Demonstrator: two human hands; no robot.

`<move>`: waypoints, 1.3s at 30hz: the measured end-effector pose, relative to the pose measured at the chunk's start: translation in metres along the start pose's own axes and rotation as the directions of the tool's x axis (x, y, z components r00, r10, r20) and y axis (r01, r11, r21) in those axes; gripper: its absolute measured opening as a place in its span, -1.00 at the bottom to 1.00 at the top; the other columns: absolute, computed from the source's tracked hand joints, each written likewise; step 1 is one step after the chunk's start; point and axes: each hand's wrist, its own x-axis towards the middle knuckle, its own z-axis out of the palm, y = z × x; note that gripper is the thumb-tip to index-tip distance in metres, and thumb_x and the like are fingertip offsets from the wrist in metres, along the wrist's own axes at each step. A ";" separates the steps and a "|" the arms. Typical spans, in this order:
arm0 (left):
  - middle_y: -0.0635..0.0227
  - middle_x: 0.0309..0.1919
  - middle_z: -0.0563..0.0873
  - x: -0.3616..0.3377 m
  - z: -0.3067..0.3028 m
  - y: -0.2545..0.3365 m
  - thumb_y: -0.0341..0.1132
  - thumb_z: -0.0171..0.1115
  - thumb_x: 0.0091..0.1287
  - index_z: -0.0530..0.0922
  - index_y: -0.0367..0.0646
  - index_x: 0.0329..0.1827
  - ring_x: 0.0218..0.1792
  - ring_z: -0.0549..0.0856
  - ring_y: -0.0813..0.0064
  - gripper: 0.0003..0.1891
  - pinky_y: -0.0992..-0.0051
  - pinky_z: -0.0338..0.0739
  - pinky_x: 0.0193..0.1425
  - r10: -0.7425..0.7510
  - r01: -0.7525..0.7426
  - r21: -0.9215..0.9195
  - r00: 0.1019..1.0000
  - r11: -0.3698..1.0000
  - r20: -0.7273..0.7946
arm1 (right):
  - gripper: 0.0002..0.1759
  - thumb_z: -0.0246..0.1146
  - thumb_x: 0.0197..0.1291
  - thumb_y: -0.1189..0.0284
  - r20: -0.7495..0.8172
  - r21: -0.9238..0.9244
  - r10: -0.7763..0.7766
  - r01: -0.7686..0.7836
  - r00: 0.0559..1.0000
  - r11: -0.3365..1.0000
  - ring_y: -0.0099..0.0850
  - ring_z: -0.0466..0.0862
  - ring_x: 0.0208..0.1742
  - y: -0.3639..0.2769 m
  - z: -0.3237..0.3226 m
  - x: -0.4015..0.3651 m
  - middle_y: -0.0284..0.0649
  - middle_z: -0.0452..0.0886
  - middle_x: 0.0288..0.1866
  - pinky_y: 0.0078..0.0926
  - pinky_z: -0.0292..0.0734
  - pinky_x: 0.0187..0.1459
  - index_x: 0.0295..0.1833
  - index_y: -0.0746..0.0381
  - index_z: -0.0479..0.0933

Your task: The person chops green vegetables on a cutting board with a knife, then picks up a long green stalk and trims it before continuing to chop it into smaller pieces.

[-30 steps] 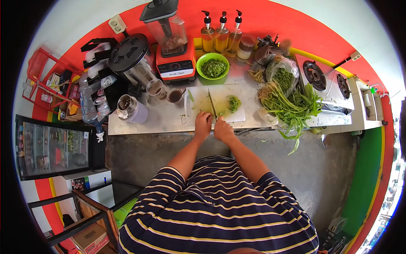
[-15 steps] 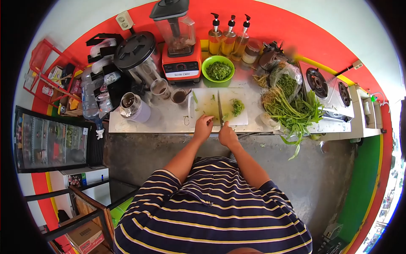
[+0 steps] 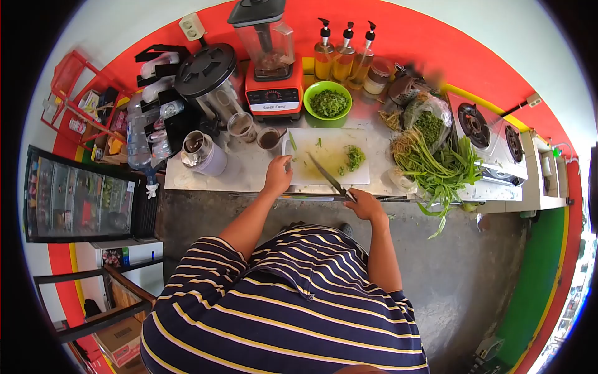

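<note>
My right hand [image 3: 365, 204] is closed around the handle of a kitchen knife [image 3: 328, 174], whose blade slants up and left over the front of the white cutting board [image 3: 336, 140]. At the board's left edge, my left hand [image 3: 278, 176] is closed on the rim by the handle slot. A small heap of chopped greens [image 3: 355, 158] lies on the board's right side, with a few loose bits near it. A green stem piece [image 3: 292, 141] rests at the upper left. Behind the board stands a green bowl [image 3: 310, 107] of chopped greens.
Long leafy greens [image 3: 436, 162] and a plastic bag of greens [image 3: 428, 121] lie right of the board, before a gas stove [image 3: 492, 146]. Leftward are a cup of dark liquid [image 3: 269, 139] and a metal-topped container [image 3: 205, 156]. A red blender [image 3: 273, 93] and pump bottles [image 3: 342, 59] stand behind.
My right hand has drawn the knife right and toward me, tilting its blade leftward. My left hand has moved left from above the board to its left edge.
</note>
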 end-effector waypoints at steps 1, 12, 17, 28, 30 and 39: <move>0.12 0.02 0.65 0.003 0.002 -0.001 -0.56 0.27 0.14 0.58 -0.27 0.18 0.10 0.61 0.11 -0.53 0.21 0.48 0.28 0.023 -0.024 0.036 1.000 0.999 0.009 | -0.48 0.31 0.26 0.05 -0.007 0.010 0.008 -0.008 1.000 1.000 0.02 0.63 0.18 0.001 0.000 -0.004 -0.06 0.69 0.11 -0.01 0.52 0.13 0.23 0.08 0.54; -0.19 0.56 0.13 0.038 0.050 0.006 -0.33 0.25 0.22 0.23 -0.32 0.53 0.55 0.17 -0.14 -0.23 0.05 0.21 0.55 -0.084 0.031 0.429 0.991 0.903 0.104 | -0.54 0.32 0.26 0.14 -0.291 0.124 0.318 -0.294 0.902 0.948 0.08 0.65 0.10 0.007 0.005 -0.021 0.06 0.69 0.02 0.02 0.53 0.04 0.13 0.23 0.56; -0.09 0.55 0.22 0.010 0.025 0.006 -0.41 0.20 0.23 0.23 -0.43 0.51 0.54 0.26 -0.01 -0.27 0.04 0.21 0.56 0.025 -0.117 0.418 0.975 0.901 0.219 | -0.58 0.30 0.28 0.20 -0.332 0.221 0.168 -0.097 0.928 0.970 0.13 0.66 0.05 -0.008 0.002 -0.007 0.14 0.69 -0.04 0.03 0.54 0.03 0.09 0.29 0.55; -0.12 0.32 0.56 -0.044 -0.025 0.009 -0.48 0.18 0.26 0.56 -0.37 0.27 0.34 0.55 -0.02 -0.53 0.27 0.40 0.44 0.048 -0.047 -0.059 0.999 0.997 0.016 | -0.59 0.26 0.30 0.33 -0.079 0.317 -0.183 0.198 0.980 0.927 0.03 0.77 -0.28 -0.090 0.045 0.064 0.26 0.68 -0.26 -0.13 0.67 -0.20 -0.03 0.51 0.42; -0.10 0.31 0.57 -0.051 -0.033 0.004 -0.48 0.19 0.28 0.56 -0.36 0.27 0.33 0.57 0.01 -0.54 0.28 0.42 0.42 0.007 -0.007 -0.089 1.000 0.996 0.006 | -0.61 0.25 0.30 0.34 -0.085 0.249 -0.202 0.217 0.976 0.944 -0.02 0.77 -0.36 -0.098 0.058 0.070 0.25 0.68 -0.27 -0.15 0.67 -0.26 -0.05 0.51 0.41; 0.00 0.26 0.64 -0.096 -0.074 -0.033 -0.58 0.16 0.36 0.54 -0.34 0.32 0.24 0.66 0.26 -0.56 0.36 0.54 0.26 -0.225 0.184 -0.218 0.958 0.958 -0.180 | -0.61 0.19 0.31 0.35 -0.081 0.368 0.031 0.001 0.996 0.930 -0.09 0.73 -0.58 -0.075 0.052 0.054 0.17 0.66 -0.50 -0.19 0.67 -0.40 -0.11 0.55 0.37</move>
